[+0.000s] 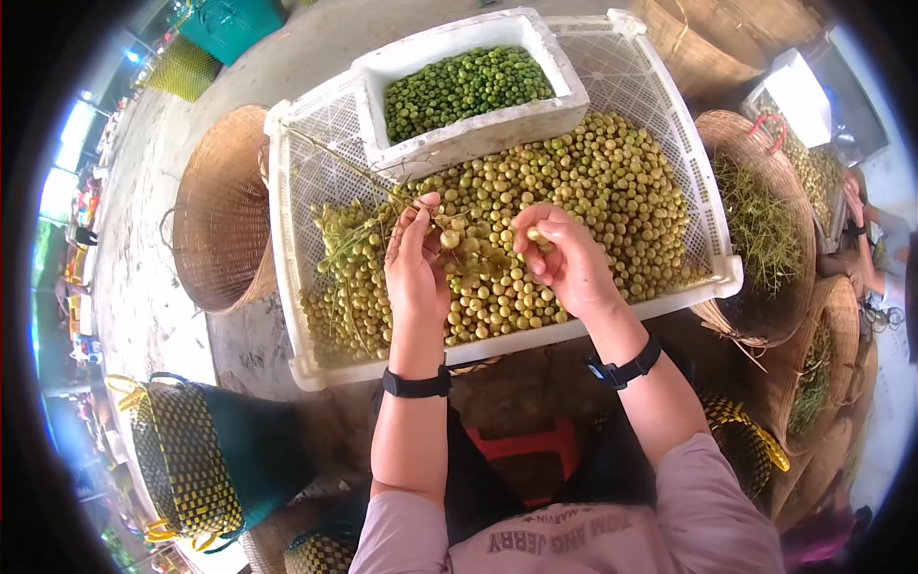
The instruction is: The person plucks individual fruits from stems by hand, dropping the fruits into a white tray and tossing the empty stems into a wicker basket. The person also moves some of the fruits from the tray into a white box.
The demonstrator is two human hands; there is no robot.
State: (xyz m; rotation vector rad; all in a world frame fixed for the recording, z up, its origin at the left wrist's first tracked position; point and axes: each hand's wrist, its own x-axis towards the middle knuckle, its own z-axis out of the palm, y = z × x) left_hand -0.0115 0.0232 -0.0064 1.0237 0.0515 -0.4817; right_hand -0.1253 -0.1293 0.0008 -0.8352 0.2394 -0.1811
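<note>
A white plastic crate (279, 230) holds many small round yellow-green fruits (622, 191). My left hand (413, 263) is over the crate's left half, its fingers closed around a thin fruit stem (349, 165) that sticks out to the upper left. A loose yellowish fruit (449, 239) shows beside its fingertips. To the right, my right hand (571, 263) has curled fingers, with a small round fruit (534, 233) pinched at the fingertips. Stemmed fruits (349, 244) lie below and left of my left hand.
A white foam box (449, 151) of smaller dark green fruits (464, 88) rests across the crate's back. Wicker baskets stand left (215, 215) and right (712, 143), the right one holding bare stems (755, 220). A woven yellow-black bag (186, 459) is at lower left. Another person's hand (851, 196) shows far right.
</note>
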